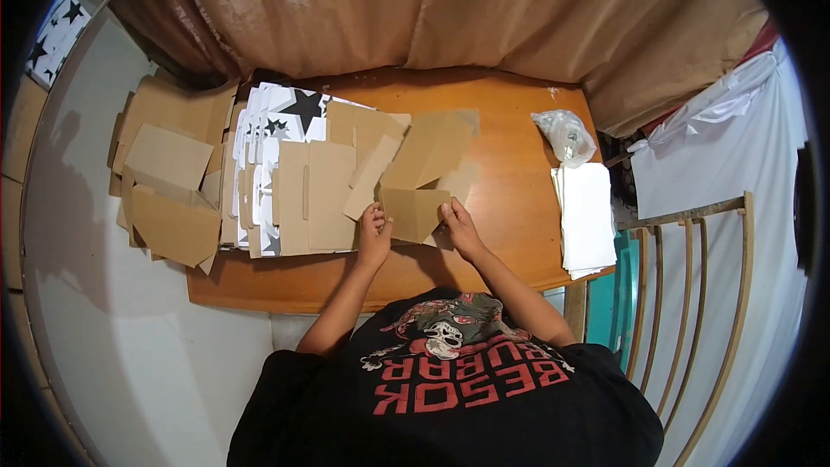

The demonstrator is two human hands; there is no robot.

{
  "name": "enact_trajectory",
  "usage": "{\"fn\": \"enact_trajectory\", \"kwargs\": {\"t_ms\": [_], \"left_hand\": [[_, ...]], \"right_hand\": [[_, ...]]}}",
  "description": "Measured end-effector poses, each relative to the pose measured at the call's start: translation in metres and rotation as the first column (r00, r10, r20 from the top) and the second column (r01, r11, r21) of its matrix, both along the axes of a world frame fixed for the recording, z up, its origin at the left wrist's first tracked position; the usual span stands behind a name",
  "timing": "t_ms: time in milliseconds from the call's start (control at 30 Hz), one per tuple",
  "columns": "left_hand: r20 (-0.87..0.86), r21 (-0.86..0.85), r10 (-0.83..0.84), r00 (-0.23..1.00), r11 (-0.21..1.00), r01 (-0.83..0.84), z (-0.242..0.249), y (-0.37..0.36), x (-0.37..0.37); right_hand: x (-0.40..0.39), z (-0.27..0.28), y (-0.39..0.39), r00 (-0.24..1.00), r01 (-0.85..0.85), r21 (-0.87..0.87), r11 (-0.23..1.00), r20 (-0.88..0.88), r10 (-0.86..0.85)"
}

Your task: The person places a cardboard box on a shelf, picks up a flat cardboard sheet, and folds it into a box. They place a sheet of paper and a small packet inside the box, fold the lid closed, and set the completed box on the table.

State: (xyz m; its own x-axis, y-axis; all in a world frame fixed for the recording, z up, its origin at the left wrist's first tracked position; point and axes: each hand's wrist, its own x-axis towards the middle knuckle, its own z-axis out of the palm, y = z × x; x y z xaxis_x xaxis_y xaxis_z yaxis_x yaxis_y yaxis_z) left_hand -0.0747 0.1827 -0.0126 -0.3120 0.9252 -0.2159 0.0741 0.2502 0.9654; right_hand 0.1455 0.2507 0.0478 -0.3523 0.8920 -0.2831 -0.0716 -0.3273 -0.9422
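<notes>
A brown cardboard box blank (pixel 413 214), partly folded with flaps standing up, is between my hands over the wooden table. My left hand (pixel 374 233) is closed at its left front corner, fingers curled against the edge. On the other side my right hand (pixel 460 227) pinches the right edge between thumb and fingers. A long flap (pixel 432 147) of the cardboard reaches away toward the back of the table. Just left of it lies a stack of flat cardboard blanks (pixel 318 182), some with white faces printed with black stars (pixel 303 110).
More brown cardboard pieces (pixel 173 156) are piled at the table's left end. At the right stand a clear plastic bag (pixel 565 137) and a stack of white paper (pixel 586 220). Brown curtains (pixel 493 9) hang behind the wooden table (pixel 519 173); a wooden rack (pixel 692 294) is at right.
</notes>
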Motion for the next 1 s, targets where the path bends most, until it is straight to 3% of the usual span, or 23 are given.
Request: {"fn": "enact_trajectory", "kwargs": {"t_ms": [67,133,167,233,267,333,367,433,500,533,567,667,800,867,900,967,1000], "left_hand": [[0.077,-0.035,0.004,0.997,0.999,-0.001,0.009,0.008,0.005],[0.281,-0.268,0.046,0.959,0.963,0.033,0.035,0.01,0.013],[0.285,-0.27,0.038,0.958,0.962,0.042,0.03,0.01,0.015],[0.591,-0.372,0.168,0.789,0.925,0.081,0.019,0.011,0.021],[0.593,-0.373,0.165,0.788,0.924,0.087,0.026,0.009,0.024],[0.809,-0.252,0.089,0.581,0.946,0.205,0.051,0.004,0.031],[0.809,-0.251,0.089,0.581,0.946,0.204,0.049,0.002,0.035],[0.836,-0.239,0.149,0.529,0.965,0.106,0.04,-0.008,0.046],[0.792,-0.254,0.202,0.576,0.967,0.01,0.02,-0.015,0.057],[0.744,-0.261,0.256,0.617,0.962,-0.084,0.01,-0.02,0.061],[0.836,-0.249,0.234,0.497,0.968,-0.038,0.006,-0.025,0.057],[0.851,-0.364,0.349,0.393,0.93,-0.038,-0.016,-0.032,0.054],[0.757,-0.415,0.399,0.518,0.905,-0.091,-0.016,-0.036,0.058],[0.568,-0.309,0.22,0.793,0.95,-0.042,-0.013,-0.036,0.061],[0.57,-0.314,0.221,0.791,0.949,-0.039,-0.006,-0.034,0.062],[0.62,-0.291,0.043,0.784,0.94,0.178,0.005,-0.028,0.063],[0.62,-0.295,0.045,0.784,0.939,0.179,0.0,-0.027,0.065]], "right_hand": [[0.008,0.007,0.001,0.991,-0.131,0.07,0.989,-0.004,0.131],[0.008,0.021,-0.001,0.989,-0.14,0.139,0.98,0.058,0.133],[0.009,0.028,-0.003,0.983,-0.165,0.201,0.966,0.118,0.144],[0.013,0.038,-0.002,0.959,-0.249,0.182,0.951,0.185,0.215],[0.015,0.043,-0.003,0.924,-0.338,0.16,0.927,0.246,0.294],[0.011,0.062,-0.007,0.931,-0.334,0.108,0.936,0.193,0.31],[0.009,0.068,-0.009,0.935,-0.336,0.055,0.94,0.137,0.326],[0.009,0.072,-0.01,0.911,-0.37,-0.027,0.929,0.183,0.369],[0.01,0.069,-0.011,0.883,-0.397,-0.113,0.911,0.224,0.413],[0.01,0.064,-0.012,0.864,-0.465,-0.072,0.883,0.182,0.47],[0.01,0.058,-0.013,0.839,-0.526,-0.027,0.85,0.143,0.524],[0.004,0.049,-0.017,0.795,-0.595,0.127,0.794,0.233,0.559],[0.009,0.068,-0.025,0.781,-0.55,-0.021,0.835,0.34,0.523],[0.019,0.053,-0.026,0.772,-0.577,0.334,0.746,0.521,0.364],[0.022,0.056,-0.026,0.771,-0.576,0.328,0.748,0.522,0.365],[0.029,0.06,-0.021,0.725,-0.612,0.128,0.78,0.484,0.49],[0.032,0.059,-0.021,0.725,-0.612,0.125,0.781,0.482,0.491]]}}
